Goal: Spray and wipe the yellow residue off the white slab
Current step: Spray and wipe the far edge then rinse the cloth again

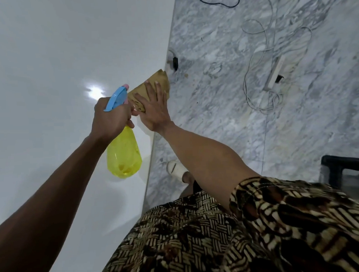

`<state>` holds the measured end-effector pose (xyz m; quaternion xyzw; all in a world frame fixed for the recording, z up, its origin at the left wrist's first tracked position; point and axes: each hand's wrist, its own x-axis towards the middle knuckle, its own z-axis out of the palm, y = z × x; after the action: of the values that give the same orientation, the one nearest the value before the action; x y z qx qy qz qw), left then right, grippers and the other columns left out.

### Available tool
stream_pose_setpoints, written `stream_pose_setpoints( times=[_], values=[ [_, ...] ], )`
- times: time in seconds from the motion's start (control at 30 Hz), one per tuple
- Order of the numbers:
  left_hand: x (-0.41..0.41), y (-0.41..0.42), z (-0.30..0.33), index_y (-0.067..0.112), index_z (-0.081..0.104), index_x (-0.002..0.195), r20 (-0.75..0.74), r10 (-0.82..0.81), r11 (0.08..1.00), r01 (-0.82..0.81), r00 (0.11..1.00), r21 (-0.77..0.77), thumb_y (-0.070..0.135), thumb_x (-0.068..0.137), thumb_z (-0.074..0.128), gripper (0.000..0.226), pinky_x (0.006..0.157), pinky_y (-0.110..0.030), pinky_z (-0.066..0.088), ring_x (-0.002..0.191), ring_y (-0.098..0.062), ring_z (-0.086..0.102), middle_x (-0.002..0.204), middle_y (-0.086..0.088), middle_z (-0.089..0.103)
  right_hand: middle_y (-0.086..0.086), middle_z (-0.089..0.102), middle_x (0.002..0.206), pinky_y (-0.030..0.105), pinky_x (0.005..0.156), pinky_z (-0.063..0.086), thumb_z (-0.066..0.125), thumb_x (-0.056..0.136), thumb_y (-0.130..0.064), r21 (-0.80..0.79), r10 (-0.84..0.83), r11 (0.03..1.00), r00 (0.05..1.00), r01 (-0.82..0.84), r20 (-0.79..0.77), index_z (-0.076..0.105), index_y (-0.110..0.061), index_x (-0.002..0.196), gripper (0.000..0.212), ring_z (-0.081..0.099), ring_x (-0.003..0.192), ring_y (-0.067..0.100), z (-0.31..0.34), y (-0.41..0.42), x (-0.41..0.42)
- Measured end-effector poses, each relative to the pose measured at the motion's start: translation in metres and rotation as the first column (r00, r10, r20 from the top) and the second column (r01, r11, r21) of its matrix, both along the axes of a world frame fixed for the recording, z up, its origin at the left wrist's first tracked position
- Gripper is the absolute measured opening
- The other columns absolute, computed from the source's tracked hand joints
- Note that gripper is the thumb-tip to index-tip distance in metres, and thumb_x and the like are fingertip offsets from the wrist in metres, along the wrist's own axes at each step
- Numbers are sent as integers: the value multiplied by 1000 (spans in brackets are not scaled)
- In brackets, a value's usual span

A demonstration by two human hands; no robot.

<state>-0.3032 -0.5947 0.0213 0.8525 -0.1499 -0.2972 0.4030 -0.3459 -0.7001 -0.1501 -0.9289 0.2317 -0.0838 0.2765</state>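
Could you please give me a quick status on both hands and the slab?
Left hand grips spray bottle above slab. Right hand flat, pressing brown cloth at slab's right edge. No residue discernible; nothing in the way.

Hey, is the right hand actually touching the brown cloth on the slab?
Touching. The head view shows the right hand lying flat, fingers spread on the brown cloth, pressing it at the white slab's edge.

A cloth [152,84] lies on the slab [60,58] at its right edge, under the right hand [153,110]. The spray bottle [123,150], in the left hand [111,118], hangs over the slab, left of the cloth. A power strip [277,71] lies on the floor [224,103], right of the slab.
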Motion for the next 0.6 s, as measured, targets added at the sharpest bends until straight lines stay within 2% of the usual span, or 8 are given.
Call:
stream_pose_setpoints(
  times=[0.03,0.1,0.17,0.2,0.33,0.47,0.6],
  values=[
    [-5,12,-2,14,59,146,8,4,1000,-4,1000,0,4,91,54,56,83,-56,63,91,-46,74,88,-11,69,17,19,162,59,120,2,47,97,-33,-7,5,1000,1000,-5,16,50,-28,144,46,5,149,45,-2,10,-7],
    [-16,37,-6,14,60,145,21,14,1000,-14,1000,-8,1,94,52,53,75,-45,64,94,-40,75,91,-14,68,19,26,160,60,118,8,52,96,-32,-9,-1,1000,998,1,59,56,-26,139,44,11,148,47,-8,34,-23],
    [-29,62,-7,10,61,143,37,24,1000,-23,999,-15,1,93,52,51,65,-34,64,93,-35,76,92,-14,68,18,27,160,60,118,8,55,95,-34,-3,-10,1000,997,11,75,56,-26,139,44,12,148,46,-12,60,-39],
    [-36,75,-8,10,61,143,39,33,999,-32,999,-13,2,93,52,52,64,-33,64,90,-33,75,91,-14,69,17,26,160,59,119,7,55,95,-34,7,-12,1000,997,11,76,56,-27,139,45,10,148,45,-13,74,-48],
    [-75,132,-6,11,58,147,52,67,998,-67,996,-14,2,94,53,54,77,-44,63,88,-36,73,86,-7,69,16,24,161,53,119,-2,55,95,-34,35,12,999,995,-15,98,56,-27,139,45,7,149,44,-13,130,-86],
    [-122,188,-2,13,58,146,50,81,997,-81,995,1,6,91,53,56,81,-46,63,90,-41,73,84,-3,68,14,20,163,55,119,-2,52,96,-36,73,27,997,997,-32,73,55,-28,139,44,3,150,41,-12,197,-134],
    [-168,252,6,24,60,135,31,165,986,-164,986,-18,9,85,52,53,75,-41,62,83,-31,72,94,-13,71,13,13,164,51,118,-9,50,97,-35,94,77,992,996,-82,53,49,-27,144,48,-3,150,39,-7,264,-181]
  ],
)
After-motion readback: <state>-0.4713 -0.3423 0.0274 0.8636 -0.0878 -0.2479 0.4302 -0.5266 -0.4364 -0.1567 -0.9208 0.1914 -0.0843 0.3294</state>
